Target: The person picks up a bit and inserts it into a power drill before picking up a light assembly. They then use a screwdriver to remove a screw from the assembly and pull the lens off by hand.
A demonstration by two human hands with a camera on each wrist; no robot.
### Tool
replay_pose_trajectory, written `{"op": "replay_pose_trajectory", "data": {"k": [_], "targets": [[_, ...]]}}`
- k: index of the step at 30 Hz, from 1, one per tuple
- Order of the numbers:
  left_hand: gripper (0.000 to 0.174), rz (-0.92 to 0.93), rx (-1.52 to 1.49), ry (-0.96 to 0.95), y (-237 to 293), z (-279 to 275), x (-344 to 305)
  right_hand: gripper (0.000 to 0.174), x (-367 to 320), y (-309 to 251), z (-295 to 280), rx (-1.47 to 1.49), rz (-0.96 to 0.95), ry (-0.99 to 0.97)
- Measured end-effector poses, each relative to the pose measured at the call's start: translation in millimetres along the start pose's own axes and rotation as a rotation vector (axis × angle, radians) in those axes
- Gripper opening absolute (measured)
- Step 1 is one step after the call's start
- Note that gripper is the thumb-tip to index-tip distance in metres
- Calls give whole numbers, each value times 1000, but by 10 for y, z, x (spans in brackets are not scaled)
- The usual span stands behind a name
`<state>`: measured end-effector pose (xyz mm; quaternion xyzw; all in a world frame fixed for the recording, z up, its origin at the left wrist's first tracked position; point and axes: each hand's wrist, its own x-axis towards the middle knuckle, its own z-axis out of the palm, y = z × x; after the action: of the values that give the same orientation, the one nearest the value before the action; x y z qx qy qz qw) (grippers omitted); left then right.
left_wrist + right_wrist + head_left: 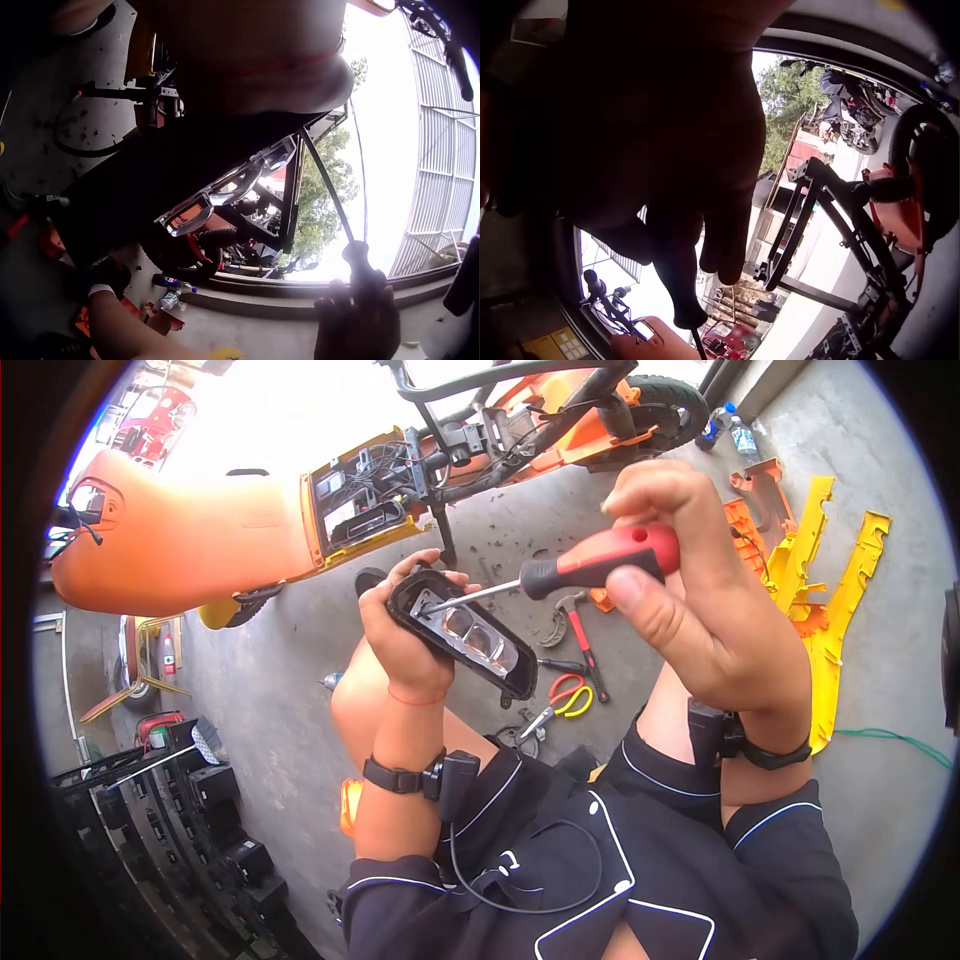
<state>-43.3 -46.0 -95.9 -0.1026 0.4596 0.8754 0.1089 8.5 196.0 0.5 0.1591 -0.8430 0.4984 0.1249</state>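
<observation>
In the head view my left hand (pixel 408 645) grips a black-framed headlight (pixel 470 635) with two round lenses, held tilted above my lap. My right hand (pixel 715 610) is curled round the red and black handle of a screwdriver (pixel 605 560). The shaft points left, its tip at the headlight's upper left end, inside the rim. From the left wrist the headlight's dark housing (pixel 142 187) shows side-on, with the screwdriver shaft (pixel 328 180) meeting its end. In the right wrist view my right hand (pixel 667 135) is a dark shape over the screwdriver handle (pixel 679 289).
A partly stripped orange scooter (pixel 220 540) stands ahead. On the floor lie a hammer (pixel 582 640), scissors (pixel 565 702) and another screwdriver (pixel 562 666). Yellow panels (pixel 850 610) lie to the right, bottles (pixel 742 438) beyond. Black parts (pixel 200 830) are piled at left.
</observation>
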Motion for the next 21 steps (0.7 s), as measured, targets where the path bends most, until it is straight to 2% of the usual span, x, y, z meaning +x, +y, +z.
{"op": "replay_pose_trajectory", "data": {"k": [1, 2, 5, 7, 9, 10, 13, 14, 16, 17, 18, 21], "targets": [[56, 37, 23, -4, 22, -9, -11, 42, -18, 40, -7, 112, -30, -48], [56, 75, 47, -8, 45, -18, -22, 40, -6, 93, -1, 28, -154, -24], [57, 117, -54, -26, 103, -49, -75, 35, -4, -51, -5, -13, -44, -27], [56, 153, -23, -60, 116, -69, -100, 32, -30, -45, 28, -183, 1, -86], [56, 276, 39, -21, 140, -83, -110, 31, -59, -60, 74, -273, 37, -119], [57, 300, 32, -10, 161, -96, -110, 31, -63, -32, 148, -90, -37, 30], [59, 400, 124, -3, 185, -106, -157, 33, -77, -70, 178, 189, -53, 142], [59, 432, 111, 24, 183, -125, -154, 31, -62, -93, 174, 85, -83, 101], [59, 492, 126, 9, 188, -173, -185, 27, -97, -181, 148, -34, 116, -7], [59, 550, 133, -15, 199, -179, -194, 27, -90, -181, 148, -33, 114, -4], [59, 557, 130, 1, 221, -179, -200, 26, -76, -169, 147, -81, 172, -86], [60, 581, 143, 34, 323, -175, -208, 24, -99, -103, 226, -101, 153, -110]]}}
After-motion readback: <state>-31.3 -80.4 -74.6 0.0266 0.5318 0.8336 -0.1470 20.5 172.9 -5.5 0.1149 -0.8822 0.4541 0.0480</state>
